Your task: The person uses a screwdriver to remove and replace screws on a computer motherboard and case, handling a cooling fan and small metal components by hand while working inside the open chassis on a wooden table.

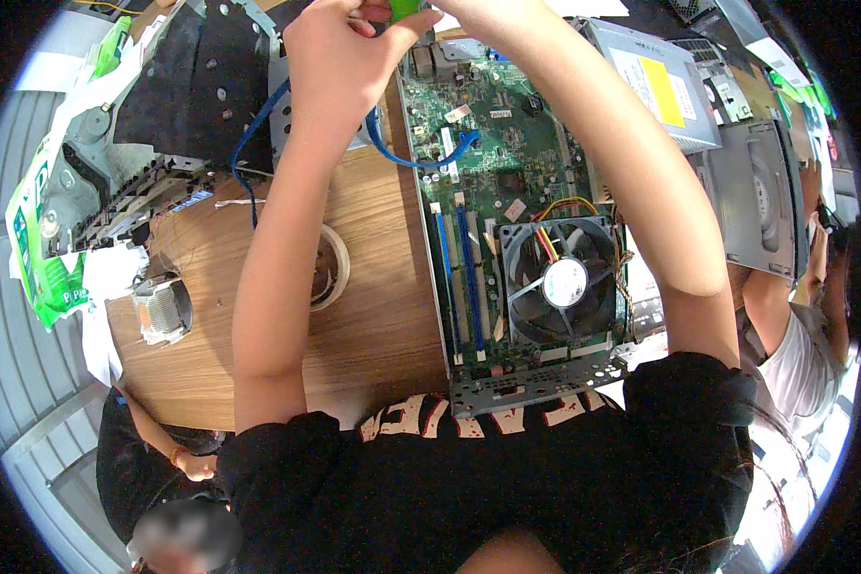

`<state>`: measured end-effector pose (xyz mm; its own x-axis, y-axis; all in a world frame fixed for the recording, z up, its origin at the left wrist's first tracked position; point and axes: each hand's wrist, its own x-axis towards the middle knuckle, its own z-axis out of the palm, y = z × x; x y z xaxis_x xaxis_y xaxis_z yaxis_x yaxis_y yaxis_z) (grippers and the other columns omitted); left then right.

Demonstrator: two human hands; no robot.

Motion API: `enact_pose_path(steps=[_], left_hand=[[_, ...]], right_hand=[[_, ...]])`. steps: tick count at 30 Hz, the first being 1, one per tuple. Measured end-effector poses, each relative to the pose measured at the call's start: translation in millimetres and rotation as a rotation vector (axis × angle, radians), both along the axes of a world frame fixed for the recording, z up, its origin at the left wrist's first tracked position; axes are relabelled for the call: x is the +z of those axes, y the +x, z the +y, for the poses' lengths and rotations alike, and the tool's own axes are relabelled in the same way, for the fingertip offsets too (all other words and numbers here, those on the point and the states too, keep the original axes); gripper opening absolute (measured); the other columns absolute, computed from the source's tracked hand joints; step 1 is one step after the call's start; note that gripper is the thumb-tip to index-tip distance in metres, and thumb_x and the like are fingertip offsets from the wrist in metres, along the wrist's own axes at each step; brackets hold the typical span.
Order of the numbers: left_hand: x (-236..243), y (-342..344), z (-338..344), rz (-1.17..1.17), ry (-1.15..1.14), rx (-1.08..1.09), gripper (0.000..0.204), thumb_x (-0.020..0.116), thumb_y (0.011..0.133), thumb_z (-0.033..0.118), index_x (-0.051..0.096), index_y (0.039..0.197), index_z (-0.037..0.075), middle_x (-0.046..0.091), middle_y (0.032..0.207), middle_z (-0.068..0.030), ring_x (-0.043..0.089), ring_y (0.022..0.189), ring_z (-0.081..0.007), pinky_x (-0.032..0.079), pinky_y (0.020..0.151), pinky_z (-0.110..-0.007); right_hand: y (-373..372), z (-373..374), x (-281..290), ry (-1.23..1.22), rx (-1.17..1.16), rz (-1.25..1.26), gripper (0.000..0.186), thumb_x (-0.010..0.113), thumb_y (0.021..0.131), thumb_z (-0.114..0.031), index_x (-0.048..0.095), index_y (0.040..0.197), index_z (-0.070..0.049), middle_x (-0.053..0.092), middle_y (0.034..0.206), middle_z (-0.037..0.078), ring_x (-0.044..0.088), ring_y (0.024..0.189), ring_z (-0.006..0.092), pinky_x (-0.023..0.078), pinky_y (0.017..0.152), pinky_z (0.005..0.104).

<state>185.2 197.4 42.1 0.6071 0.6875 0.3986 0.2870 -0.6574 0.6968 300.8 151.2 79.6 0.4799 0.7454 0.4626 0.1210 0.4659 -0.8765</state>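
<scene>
At the top edge my left hand [344,53] has its thumb and fingers closed around a bright green object [406,9], mostly cut off by the frame, so its kind is unclear. My right hand [464,8] comes in beside it, with its fingers out of view. Below and between my arms lies a green computer motherboard [493,172] in a metal frame. It carries a black cooling fan [564,280] with red and yellow wires, and memory slots. A blue cable [402,161] loops across the board's left edge and passes behind my left forearm.
Left of my arm are a roll of tape [341,273], a finned heatsink [165,311], a black metal panel [196,91] and a green-and-white bag [59,287]. A power supply [641,81] and a metal drive case [756,191] stand at right. Other people sit at both sides.
</scene>
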Motion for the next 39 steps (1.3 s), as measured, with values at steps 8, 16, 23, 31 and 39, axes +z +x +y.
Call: enact_pose_path(steps=[8,16,23,31,39], left_hand=[[-11.7,-7.3,7.9,-0.106,-0.162,-0.110,0.017,0.077,0.081,0.003,0.069,0.095,-0.002,0.069,0.075,-0.0040,0.056,0.064,-0.0071,0.046,0.059,-0.028],[-14.6,-17.1,23.3,-0.095,-0.359,-0.418,0.018,0.070,0.093,0.003,0.070,0.109,-0.006,0.075,0.094,-0.0067,0.065,0.081,-0.0087,0.051,0.069,-0.027],[-4.6,-22.5,17.9,-0.075,-0.394,-0.348,0.021,0.078,0.091,0.005,0.072,0.107,-0.007,0.074,0.090,-0.0060,0.064,0.078,-0.0087,0.052,0.070,-0.025],[-13.6,-8.3,1.9,-0.074,-0.184,-0.268,0.023,0.082,0.087,0.005,0.070,0.104,-0.004,0.072,0.091,-0.0038,0.065,0.080,-0.0082,0.050,0.070,-0.024],[-5.9,-16.5,3.1,-0.089,-0.286,-0.210,0.029,0.081,0.087,0.011,0.070,0.109,-0.006,0.072,0.092,-0.0050,0.066,0.081,-0.0099,0.050,0.070,-0.026]], right_hand=[[-13.1,9.8,-4.5,-0.014,0.083,0.183,0.045,0.056,0.106,-0.030,0.055,0.070,-0.004,0.051,0.057,-0.001,0.049,0.051,0.0073,0.039,0.046,0.0278],[-7.5,26.5,-21.5,0.338,0.047,-0.168,0.044,0.052,0.101,-0.018,0.049,0.059,-0.005,0.046,0.056,-0.003,0.039,0.053,0.0067,0.036,0.049,0.0283],[2.0,27.5,-13.0,0.177,0.429,-0.050,0.040,0.052,0.101,-0.025,0.049,0.065,-0.008,0.046,0.056,-0.001,0.039,0.048,0.0106,0.033,0.047,0.0286],[21.8,3.3,-7.5,0.058,0.607,0.060,0.042,0.059,0.102,-0.033,0.049,0.068,-0.012,0.045,0.055,0.000,0.043,0.048,0.0122,0.038,0.048,0.0288],[4.1,8.5,-4.6,-0.018,0.397,-0.105,0.039,0.055,0.100,-0.032,0.061,0.077,0.000,0.058,0.066,0.007,0.056,0.058,0.0156,0.047,0.056,0.0314]])
